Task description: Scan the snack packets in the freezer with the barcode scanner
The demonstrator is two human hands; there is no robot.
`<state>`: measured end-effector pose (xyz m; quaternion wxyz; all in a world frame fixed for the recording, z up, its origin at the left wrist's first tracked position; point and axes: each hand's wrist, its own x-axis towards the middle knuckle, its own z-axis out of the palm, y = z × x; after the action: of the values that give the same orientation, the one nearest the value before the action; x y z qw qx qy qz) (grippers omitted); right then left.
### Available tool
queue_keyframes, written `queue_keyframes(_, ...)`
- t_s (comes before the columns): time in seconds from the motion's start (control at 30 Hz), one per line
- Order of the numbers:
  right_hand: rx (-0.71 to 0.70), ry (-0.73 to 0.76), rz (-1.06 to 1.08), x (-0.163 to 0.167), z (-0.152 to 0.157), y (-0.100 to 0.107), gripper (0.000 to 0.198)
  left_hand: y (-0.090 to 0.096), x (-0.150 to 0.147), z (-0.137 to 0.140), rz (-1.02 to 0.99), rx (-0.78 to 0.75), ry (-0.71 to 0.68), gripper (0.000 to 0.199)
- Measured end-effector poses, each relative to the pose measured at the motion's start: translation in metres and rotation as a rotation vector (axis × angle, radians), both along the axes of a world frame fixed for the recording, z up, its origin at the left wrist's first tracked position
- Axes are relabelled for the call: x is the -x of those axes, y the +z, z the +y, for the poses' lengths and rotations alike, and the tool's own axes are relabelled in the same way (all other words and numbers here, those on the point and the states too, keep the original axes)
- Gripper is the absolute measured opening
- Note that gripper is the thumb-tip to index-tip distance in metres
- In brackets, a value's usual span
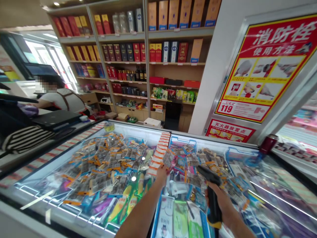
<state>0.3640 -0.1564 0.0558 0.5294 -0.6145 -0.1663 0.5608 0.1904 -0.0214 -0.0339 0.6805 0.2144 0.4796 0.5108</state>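
My right hand (223,197) is wrapped round the handle of a black barcode scanner (215,203) with a yellow-orange end, and its head points up and to the left. My left hand (163,171) reaches over the middle of the freezer, fingers closed on the near edge of a small clear snack packet (168,158). Many similar packets (192,159) lie loosely piled around both hands. Below them are a green ice-cream wrapper (180,218) and a pale wrapper (165,215).
The chest freezer (138,127) has a striped divider (159,150) and holds another packet heap (109,162) on the left. A dark red can (268,143) stands on its right rim. A person (63,97) sits at the left counter. Shelves (128,62) of boxes stand behind.
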Motion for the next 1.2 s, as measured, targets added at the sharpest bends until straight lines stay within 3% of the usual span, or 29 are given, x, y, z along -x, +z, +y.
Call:
queue_keyframes(0.13, -0.037, 0.08, 0.185, 0.043, 0.01, 0.022, 0.022, 0.023, 0.028, 0.004, -0.244, -0.048, 0.085, 0.006)
queue_keyframes(0.4, -0.018, 0.235, 0.224, 0.108, 0.017, 0.046, 0.022, 0.042, 0.061, 0.001, -0.356, -0.127, 0.13, 0.007)
queue_keyframes(0.73, -0.004, 0.262, 0.198, 0.126, 0.021, 0.058, 0.022, 0.044, 0.076, -0.002, -0.356, -0.129, 0.131, 0.012)
queue_keyframes(1.2, -0.068, 0.22, 0.134, 0.126, 0.014, 0.065, 0.021, 0.043, 0.09, 0.009, -0.319, -0.129, 0.093, 0.008)
